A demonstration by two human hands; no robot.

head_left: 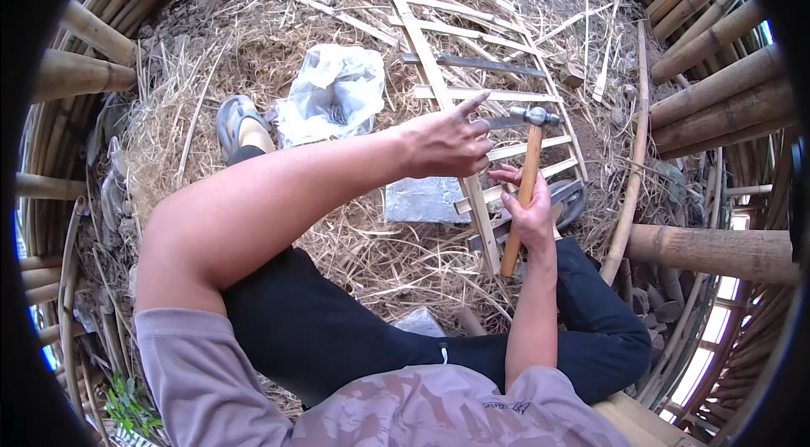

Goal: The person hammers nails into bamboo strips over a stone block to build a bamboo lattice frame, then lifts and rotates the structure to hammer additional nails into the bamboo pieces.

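Observation:
My right hand (533, 212) has its fingers around the wooden handle of a hammer (529, 173). The hammer's metal head points up, over the right part of a slatted bamboo frame (411, 24). My left hand (451, 142) is on the frame's long left strip, with the index finger stretched out and the other fingers curled round it. Its thumb is hidden. Light crosspieces and a few darker ones join the long strip to a thinner strip on the right. The frame's lower end lies near my right knee.
A clear plastic bag (333, 93) lies beside my sandalled foot (243, 126). A grey block (426, 199) rests on the straw left of the frame. Loose bamboo strips (325, 8) are scattered ahead. Thick bamboo poles (717, 253) stick in from the right, others from the left.

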